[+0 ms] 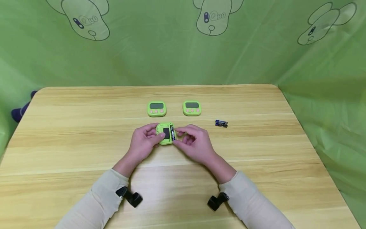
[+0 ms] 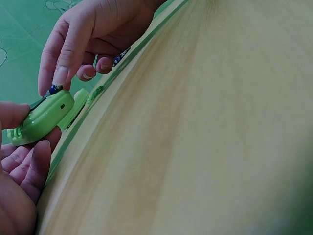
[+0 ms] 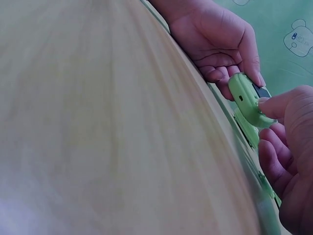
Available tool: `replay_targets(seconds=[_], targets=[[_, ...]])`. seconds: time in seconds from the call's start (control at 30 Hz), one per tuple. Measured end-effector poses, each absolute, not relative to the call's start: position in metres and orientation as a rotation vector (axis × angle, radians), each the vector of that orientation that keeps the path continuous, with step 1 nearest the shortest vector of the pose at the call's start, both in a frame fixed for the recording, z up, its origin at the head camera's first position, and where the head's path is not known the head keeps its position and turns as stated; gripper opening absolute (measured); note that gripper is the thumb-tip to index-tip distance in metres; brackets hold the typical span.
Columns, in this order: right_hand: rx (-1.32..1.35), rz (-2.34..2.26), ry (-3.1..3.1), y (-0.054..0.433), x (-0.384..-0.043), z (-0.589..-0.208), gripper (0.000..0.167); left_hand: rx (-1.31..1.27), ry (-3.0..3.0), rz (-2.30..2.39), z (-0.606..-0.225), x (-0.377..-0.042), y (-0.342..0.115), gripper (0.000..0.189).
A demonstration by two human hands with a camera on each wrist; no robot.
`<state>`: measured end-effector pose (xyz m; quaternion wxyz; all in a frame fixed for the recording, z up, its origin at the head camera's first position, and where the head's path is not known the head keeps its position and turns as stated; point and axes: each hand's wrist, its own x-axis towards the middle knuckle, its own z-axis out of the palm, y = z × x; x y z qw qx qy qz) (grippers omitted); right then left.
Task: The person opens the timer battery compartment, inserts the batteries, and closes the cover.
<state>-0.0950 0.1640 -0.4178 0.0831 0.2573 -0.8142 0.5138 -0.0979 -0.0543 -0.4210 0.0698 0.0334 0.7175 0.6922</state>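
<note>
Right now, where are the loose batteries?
In the head view, the loose batteries lie on the right half of the table, right of and beyond the right hand; the nearest timer lies left of them, slightly farther back.

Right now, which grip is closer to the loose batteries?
Right: the right grip is nearer, left of the loose batteries; the left grip is farther left, holding a green timer.

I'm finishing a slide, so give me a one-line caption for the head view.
Left hand holds an open timer while the right hand pinches a battery there; two more timers lie beyond.
</note>
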Motion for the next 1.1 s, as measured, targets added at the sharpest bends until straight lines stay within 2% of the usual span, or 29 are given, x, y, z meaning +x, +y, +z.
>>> replay_targets(seconds=[0.37, 0.87, 1.1], targets=[[0.637, 1.638, -2.559, 0.158, -0.093, -0.417, 0.053, 0.095, 2.1, 2.122, -0.42, -0.099, -0.056, 0.043], [0.421, 1.899, -2.453, 0.145, -0.092, -0.413, 0.043, 0.191, 2.16, 2.087, -0.423, -0.099, -0.056, 0.037], [0.349, 1.865, -2.47, 0.146, -0.092, -0.414, 0.043, 0.152, 2.13, 2.114, -0.422, -0.098, -0.056, 0.039]])
